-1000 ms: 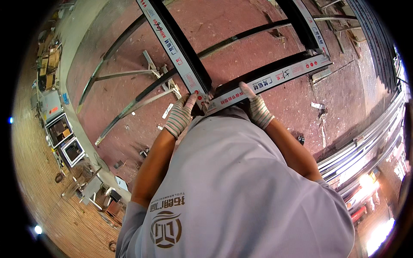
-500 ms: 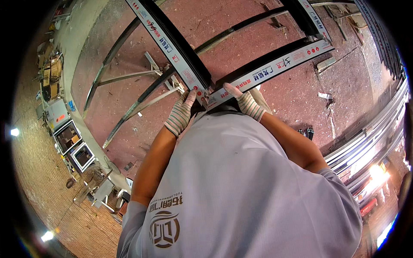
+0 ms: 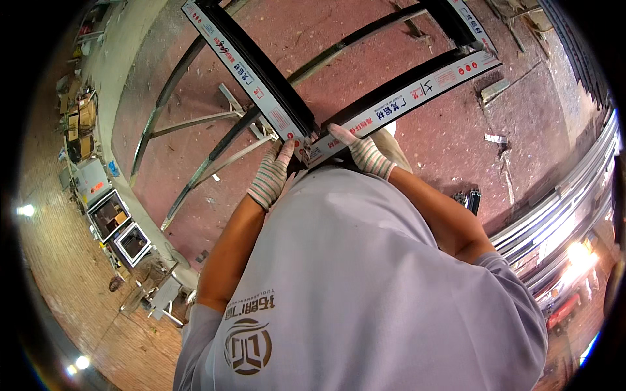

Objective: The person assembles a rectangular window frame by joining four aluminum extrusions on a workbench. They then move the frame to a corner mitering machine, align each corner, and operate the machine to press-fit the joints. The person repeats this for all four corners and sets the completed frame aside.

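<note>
A large black window or door frame with pale printed film on its top faces lies in front of me, one corner close to my belly. In a striped work glove, my left hand [image 3: 270,174] is closed round the near end of the left profile [image 3: 242,77], thumb on top. My right hand [image 3: 365,153], gloved alike, grips the right profile [image 3: 407,104] just beside the corner, its thumb on the film and its fingers hidden underneath. The two profiles meet at the corner joint [image 3: 306,148]; I cannot tell whether it is fully closed.
Dark support bars [image 3: 215,153] pass beneath the frame over the reddish floor [image 3: 469,143]. Long metal profiles [image 3: 554,215] are stacked at the right. Cardboard boxes [image 3: 85,117] and small white frames [image 3: 134,244] line the left side. A light offcut [image 3: 494,91] lies beyond the frame.
The frame and both hands have shifted slightly left in the picture, while the view itself has turned a little. My grip on both profiles stays the same.
</note>
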`<state>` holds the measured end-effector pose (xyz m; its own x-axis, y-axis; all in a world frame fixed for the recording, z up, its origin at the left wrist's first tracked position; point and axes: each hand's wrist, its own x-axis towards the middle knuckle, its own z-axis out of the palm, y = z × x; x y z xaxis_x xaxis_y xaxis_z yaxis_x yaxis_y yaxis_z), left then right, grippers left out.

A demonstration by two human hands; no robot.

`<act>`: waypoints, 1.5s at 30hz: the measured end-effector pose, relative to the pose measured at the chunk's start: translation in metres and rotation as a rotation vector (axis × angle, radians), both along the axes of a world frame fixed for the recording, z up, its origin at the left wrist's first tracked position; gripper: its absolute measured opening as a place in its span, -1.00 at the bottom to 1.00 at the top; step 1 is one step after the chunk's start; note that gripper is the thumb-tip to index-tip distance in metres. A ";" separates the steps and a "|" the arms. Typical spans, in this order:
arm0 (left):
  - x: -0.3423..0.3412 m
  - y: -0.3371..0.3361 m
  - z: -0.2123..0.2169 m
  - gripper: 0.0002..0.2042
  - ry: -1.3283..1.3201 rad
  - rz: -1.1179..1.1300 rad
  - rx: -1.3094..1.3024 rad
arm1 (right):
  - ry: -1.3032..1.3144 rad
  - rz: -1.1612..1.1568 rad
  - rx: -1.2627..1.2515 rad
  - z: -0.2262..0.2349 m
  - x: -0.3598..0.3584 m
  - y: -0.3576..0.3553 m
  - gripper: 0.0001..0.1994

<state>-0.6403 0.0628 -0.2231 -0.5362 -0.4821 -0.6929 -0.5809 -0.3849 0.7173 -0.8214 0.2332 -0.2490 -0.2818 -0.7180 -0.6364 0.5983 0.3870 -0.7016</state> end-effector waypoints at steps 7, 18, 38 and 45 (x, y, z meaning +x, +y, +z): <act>-0.004 -0.001 0.008 -0.36 -0.008 -0.062 0.012 | -0.125 -0.032 0.024 0.027 -0.008 -0.004 -0.25; -0.020 0.000 0.004 -0.37 -0.058 -0.104 -0.106 | 0.060 0.165 0.099 -0.010 -0.014 -0.004 -0.36; -0.065 -0.044 -0.027 0.04 0.051 0.237 0.025 | 0.044 -0.004 -0.130 -0.029 0.022 -0.032 -0.41; -0.094 -0.044 -0.015 -0.29 0.108 0.229 0.121 | 0.180 0.244 -0.124 -0.055 -0.010 -0.031 -0.33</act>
